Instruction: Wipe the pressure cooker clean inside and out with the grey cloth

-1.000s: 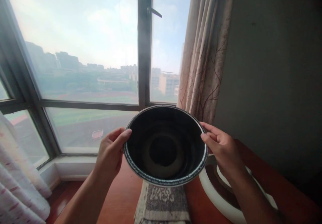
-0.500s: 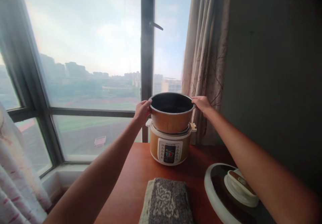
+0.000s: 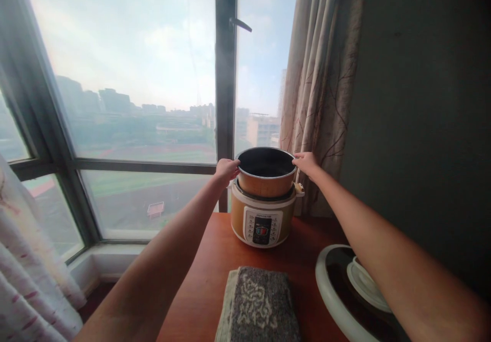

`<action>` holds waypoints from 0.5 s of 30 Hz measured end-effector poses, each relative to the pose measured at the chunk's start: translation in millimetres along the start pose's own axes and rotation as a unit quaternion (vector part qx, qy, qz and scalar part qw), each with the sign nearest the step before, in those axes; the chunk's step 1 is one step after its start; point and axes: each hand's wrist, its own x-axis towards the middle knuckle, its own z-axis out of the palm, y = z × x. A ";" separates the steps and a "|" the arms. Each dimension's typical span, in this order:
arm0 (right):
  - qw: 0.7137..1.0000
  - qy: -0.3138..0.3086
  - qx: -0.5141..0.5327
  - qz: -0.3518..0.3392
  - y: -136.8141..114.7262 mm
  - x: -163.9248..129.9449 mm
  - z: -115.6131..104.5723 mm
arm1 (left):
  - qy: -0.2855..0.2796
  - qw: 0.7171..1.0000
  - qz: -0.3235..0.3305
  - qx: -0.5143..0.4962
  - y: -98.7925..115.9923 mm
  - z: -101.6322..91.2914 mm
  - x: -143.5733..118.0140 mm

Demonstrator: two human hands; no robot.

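Note:
Both hands grip the rim of an inner pot (image 3: 264, 184), gold outside and black inside. My left hand (image 3: 227, 170) pinches the rim on the left, and my right hand (image 3: 306, 164) pinches it on the right. The pot's lower part is inside the gold and white electric cooker (image 3: 240, 214), while its upper wall and rim stand above the cooker's opening. On the cooker's front is a panel with a dark display and buttons. The pot's bottom is hidden by the cooker.
A folded grey and cream towel (image 3: 256, 301) lies on the reddish wooden table (image 3: 195, 280) in front of the cooker. At the right is a round lid (image 3: 326, 280) with a knob, partly behind my right forearm. A window (image 3: 146, 101) and curtain (image 3: 312, 86) stand behind.
The inner pot has gone down deeper into the cooker, with both hands still on its rim. The view has shifted slightly.

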 end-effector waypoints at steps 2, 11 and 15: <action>0.999 -0.019 -0.038 0.002 2.8 -4.4 1.2 | 0.007 0.998 -0.004 0.059 -3.6 0.6 1.7; 0.984 -0.085 -0.157 -0.016 6.5 -24.1 7.7 | 0.010 0.945 0.034 0.325 -19.9 -3.4 0.5; 0.975 -0.121 -0.183 -0.023 14.4 -39.1 15.1 | -0.003 0.913 0.046 0.404 -30.2 -4.9 -6.7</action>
